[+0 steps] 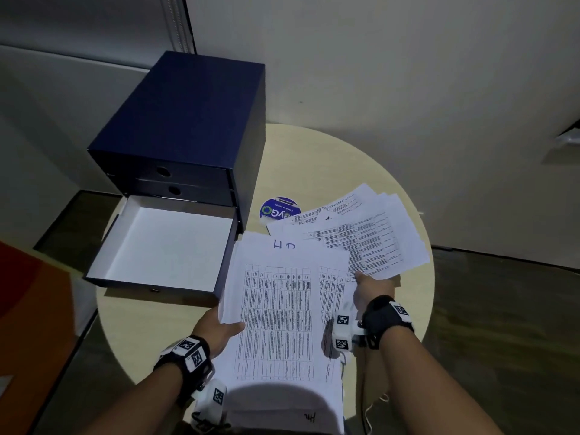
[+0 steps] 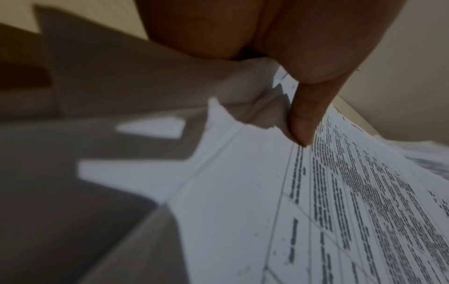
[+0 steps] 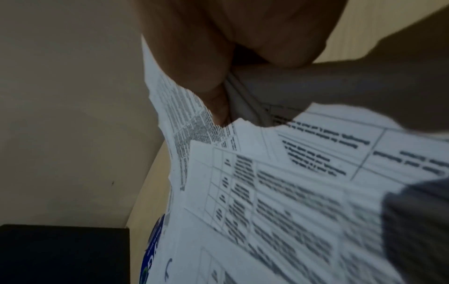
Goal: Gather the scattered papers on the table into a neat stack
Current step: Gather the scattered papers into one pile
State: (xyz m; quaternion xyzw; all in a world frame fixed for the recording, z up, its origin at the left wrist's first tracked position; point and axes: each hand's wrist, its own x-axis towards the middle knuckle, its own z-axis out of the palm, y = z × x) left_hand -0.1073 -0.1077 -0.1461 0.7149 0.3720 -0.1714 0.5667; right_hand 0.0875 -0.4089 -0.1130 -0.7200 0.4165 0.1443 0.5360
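Note:
A bundle of printed sheets with tables [image 1: 276, 324] lies across the near side of the round table [image 1: 314, 158]. My left hand [image 1: 221, 328] grips its left edge, thumb on top [image 2: 303, 123], fingers hidden beneath. A second fan of printed papers [image 1: 361, 233] spreads over the right side of the table. My right hand [image 1: 372, 288] pinches the near edge of that fan, thumb above [image 3: 194, 63], the sheets [image 3: 291, 192] running away from it.
A dark blue drawer unit [image 1: 188, 127] stands at the table's back left, its bottom drawer [image 1: 163, 246] pulled out, white inside. A round blue sticker or lid [image 1: 279, 208] lies partly under the fanned papers. A wall rises behind the table.

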